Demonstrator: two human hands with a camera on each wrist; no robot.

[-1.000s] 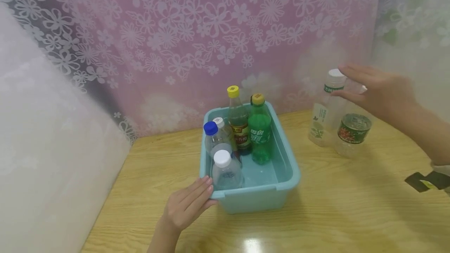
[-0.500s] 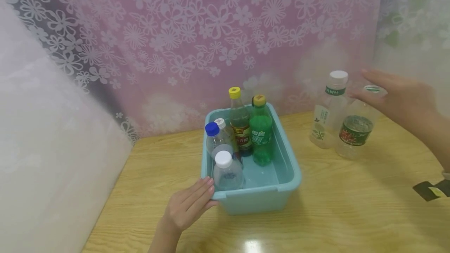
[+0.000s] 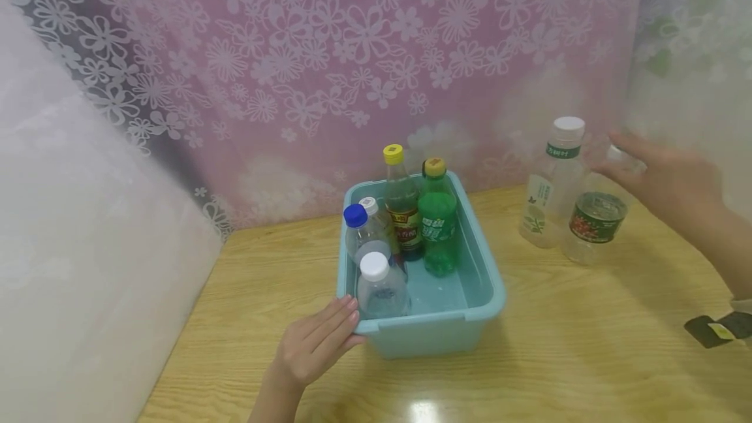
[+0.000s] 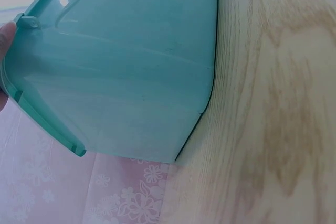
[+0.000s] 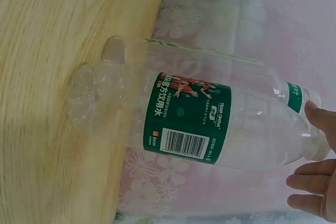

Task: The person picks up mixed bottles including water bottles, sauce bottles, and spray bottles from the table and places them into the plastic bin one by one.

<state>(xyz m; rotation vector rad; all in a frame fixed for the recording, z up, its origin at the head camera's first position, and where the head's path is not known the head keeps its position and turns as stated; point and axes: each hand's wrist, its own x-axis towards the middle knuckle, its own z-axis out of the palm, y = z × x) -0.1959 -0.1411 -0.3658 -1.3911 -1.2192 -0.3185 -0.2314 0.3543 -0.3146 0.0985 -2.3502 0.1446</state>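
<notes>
My left hand (image 3: pixel 317 341) grips the near left corner of a light blue plastic basin (image 3: pixel 423 337), fingers over the rim and thumb below it. In the left wrist view, fingertips (image 4: pixel 6 36) show at the rim. My right hand (image 3: pixel 675 178) reaches around the cap of a clear plastic bottle with a green label (image 3: pixel 598 217), thumb and fingers spread apart. The right wrist view shows that bottle (image 5: pixel 189 116) upright on the table, fingers right by its cap. Close behind it stands a taller clear bottle with a white cap (image 3: pixel 539 204).
Inside the basin stand a green soda bottle (image 3: pixel 437 234), a yellow-capped sauce bottle (image 3: pixel 404 214), a blue-capped bottle (image 3: pixel 356 217), a white-capped clear bottle (image 3: pixel 382 292) and another white-capped one (image 3: pixel 370 205). The wooden table (image 3: pixel 276 266) meets a flowered curtain (image 3: pixel 329 83) behind.
My right hand has shifted right and slightly down, from beside the taller bottle's cap to the cap of the green-labelled bottle. The left hand stays on the basin's rim.
</notes>
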